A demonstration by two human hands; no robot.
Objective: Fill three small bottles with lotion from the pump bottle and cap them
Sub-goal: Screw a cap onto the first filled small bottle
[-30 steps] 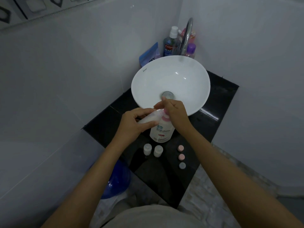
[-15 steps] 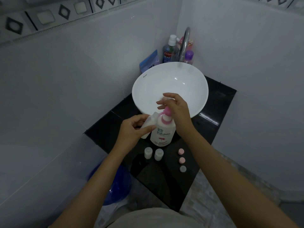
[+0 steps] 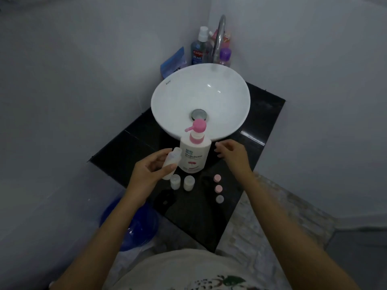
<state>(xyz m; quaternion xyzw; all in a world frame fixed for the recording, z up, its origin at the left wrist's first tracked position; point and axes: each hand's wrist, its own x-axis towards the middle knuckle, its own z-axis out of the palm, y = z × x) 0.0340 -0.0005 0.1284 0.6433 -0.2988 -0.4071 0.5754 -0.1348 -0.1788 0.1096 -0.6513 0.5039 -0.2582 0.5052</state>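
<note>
A white pump bottle with a pink pump head stands on the black counter in front of the basin. My left hand holds a small translucent bottle, uncapped and tilted, just left of the pump bottle and below its spout. My right hand hovers to the right of the pump bottle, fingers apart, holding nothing. Two more small bottles stand uncapped near the counter's front. Three loose caps lie in a row to their right: two pink caps and a grey cap.
A white round basin with a chrome tap fills the back of the counter. Toiletry bottles and a blue packet stand behind it in the corner. A blue bucket sits on the floor at the left. Walls close in on both sides.
My right hand has come off the pump head and moved to the right of the pump bottle. My left hand has lowered the small bottle away from the spout.
</note>
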